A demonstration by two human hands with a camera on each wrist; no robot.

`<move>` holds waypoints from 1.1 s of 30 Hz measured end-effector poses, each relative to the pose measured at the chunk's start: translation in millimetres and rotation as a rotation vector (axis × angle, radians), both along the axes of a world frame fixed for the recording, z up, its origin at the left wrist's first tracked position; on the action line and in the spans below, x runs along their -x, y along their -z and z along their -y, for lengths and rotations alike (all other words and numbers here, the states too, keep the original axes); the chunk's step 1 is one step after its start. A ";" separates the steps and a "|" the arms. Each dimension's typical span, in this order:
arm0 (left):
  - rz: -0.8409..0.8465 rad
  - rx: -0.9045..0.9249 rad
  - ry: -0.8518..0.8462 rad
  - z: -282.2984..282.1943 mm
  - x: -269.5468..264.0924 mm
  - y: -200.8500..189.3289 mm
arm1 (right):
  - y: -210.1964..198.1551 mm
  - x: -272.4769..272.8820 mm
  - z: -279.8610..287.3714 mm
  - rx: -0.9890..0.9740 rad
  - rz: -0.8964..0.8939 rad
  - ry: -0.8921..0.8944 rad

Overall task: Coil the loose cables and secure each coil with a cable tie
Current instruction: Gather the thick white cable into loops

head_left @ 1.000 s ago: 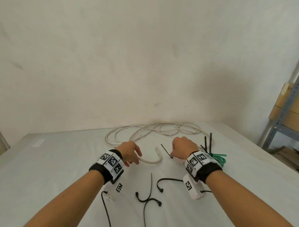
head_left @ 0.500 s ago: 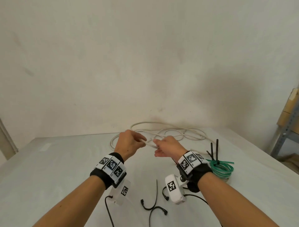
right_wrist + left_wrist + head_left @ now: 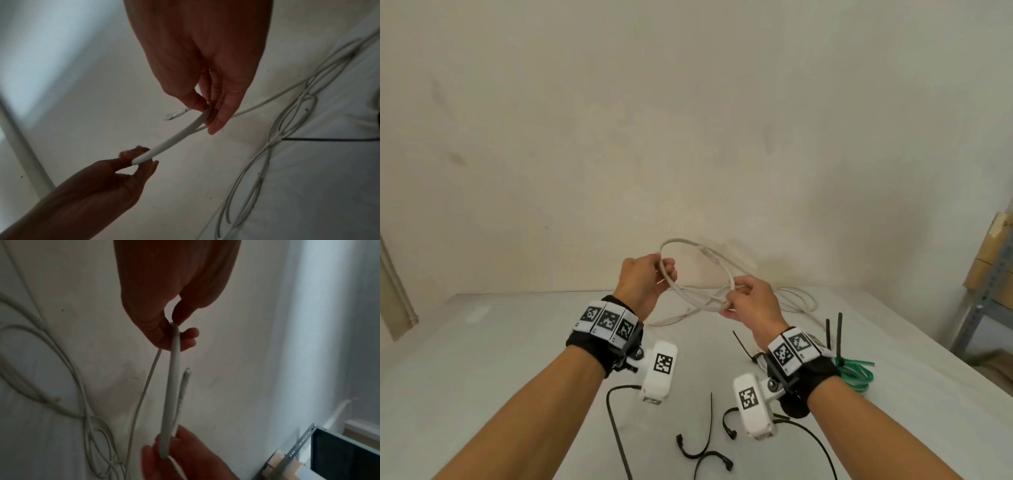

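A long white cable [image 3: 698,270] forms one raised loop between my hands above the white table [image 3: 482,359]. My left hand [image 3: 645,279] pinches the loop's left side, seen close in the left wrist view as the cable [image 3: 172,386] running from my left hand [image 3: 174,331] down to the right hand [image 3: 180,456]. My right hand [image 3: 748,301] pinches the loop's crossing, where the cable [image 3: 174,138] meets my right hand [image 3: 209,110]. The cable's plug end [image 3: 176,114] sticks out free. The rest of the cable [image 3: 794,301] lies loose on the table behind.
Several black cable ties [image 3: 705,442] lie on the table near my forearms. A green coiled cable [image 3: 854,370] with black ties sits under my right wrist. A metal shelf [image 3: 986,294] with boxes stands at the right; a wall [image 3: 688,120] is behind.
Both hands rose from the table with the white cable. From close together they have moved apart, opening a round loop between them.
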State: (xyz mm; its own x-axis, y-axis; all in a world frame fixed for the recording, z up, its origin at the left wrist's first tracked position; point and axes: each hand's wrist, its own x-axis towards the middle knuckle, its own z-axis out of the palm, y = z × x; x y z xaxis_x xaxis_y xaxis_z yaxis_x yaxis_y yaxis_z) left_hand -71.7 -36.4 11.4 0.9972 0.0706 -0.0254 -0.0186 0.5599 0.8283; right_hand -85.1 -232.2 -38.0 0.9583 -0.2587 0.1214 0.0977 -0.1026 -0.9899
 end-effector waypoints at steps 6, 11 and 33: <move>-0.001 -0.185 0.167 1.3 8.4 -0.2 | -15.8 4.9 7.9 0.201 0.236 0.009; -0.019 -0.130 0.382 8.9 20.2 -11.6 | -30.4 4.8 -0.5 0.276 0.390 0.024; 0.248 -0.434 0.562 5.3 42.6 -52.3 | -92.5 17.2 -5.2 0.702 0.555 -0.140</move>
